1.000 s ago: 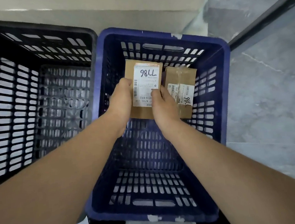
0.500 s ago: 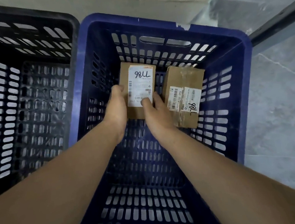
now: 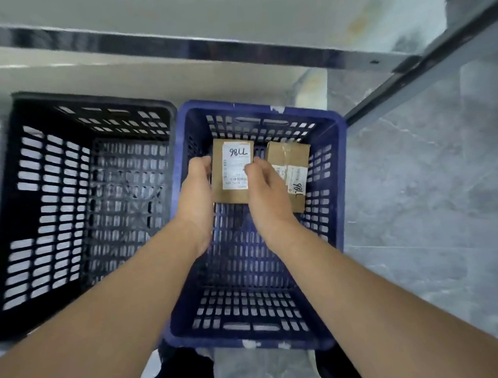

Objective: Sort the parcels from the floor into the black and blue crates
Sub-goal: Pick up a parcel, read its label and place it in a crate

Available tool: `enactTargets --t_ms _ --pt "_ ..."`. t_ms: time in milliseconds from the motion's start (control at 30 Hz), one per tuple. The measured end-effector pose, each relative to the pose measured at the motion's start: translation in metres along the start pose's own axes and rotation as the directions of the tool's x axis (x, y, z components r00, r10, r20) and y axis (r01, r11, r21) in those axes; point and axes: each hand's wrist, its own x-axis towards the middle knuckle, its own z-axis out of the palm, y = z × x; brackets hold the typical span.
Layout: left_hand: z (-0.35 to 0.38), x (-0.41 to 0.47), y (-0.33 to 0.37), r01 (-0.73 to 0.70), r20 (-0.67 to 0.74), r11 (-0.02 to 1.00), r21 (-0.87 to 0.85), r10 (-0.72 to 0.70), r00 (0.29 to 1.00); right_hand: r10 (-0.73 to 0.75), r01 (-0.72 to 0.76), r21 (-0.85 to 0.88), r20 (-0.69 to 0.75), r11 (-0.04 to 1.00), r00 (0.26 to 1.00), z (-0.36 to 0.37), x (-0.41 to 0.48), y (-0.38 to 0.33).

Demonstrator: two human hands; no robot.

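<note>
1. Below me lies a grey marbled tile floor, crossed by pale seams.
2. Ahead stands a plain pale wall.
3. A shiny metal bar crosses it; a second rail slants at my right.
4. The light is soft and even.

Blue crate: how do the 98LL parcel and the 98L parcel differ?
The 98LL parcel is held between left hand and right hand; the 98L parcel lies free. The 98LL parcel's handwriting reads upright from the camera; the 98L parcel's is turned sideways. Tape crosses the 98L parcel; none shows on the 98LL parcel. Both are brown cardboard with white labels, side by side in the blue crate.
</note>
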Motion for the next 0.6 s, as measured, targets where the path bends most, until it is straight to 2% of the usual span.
enactTargets --t_ms 133,400,600 --pt "-0.017 -0.067 0.053 -0.077 0.055 0.995 0.058 0.074 0.996 -0.050 0.054 0.075 -0.055 0.996 0.997 0.002 -0.054 -0.049" --pt "-0.072 -0.201 0.137 -0.158 0.137 0.986 -0.051 0.163 0.977 -0.152 0.163 0.133 -0.092 0.978 0.984 -0.011 -0.201 -0.161" --pt "-0.113 -0.300 0.199 -0.273 0.122 0.958 -0.084 0.282 0.952 -0.288 0.301 0.154 -0.106 0.941 0.952 -0.024 -0.306 -0.242"
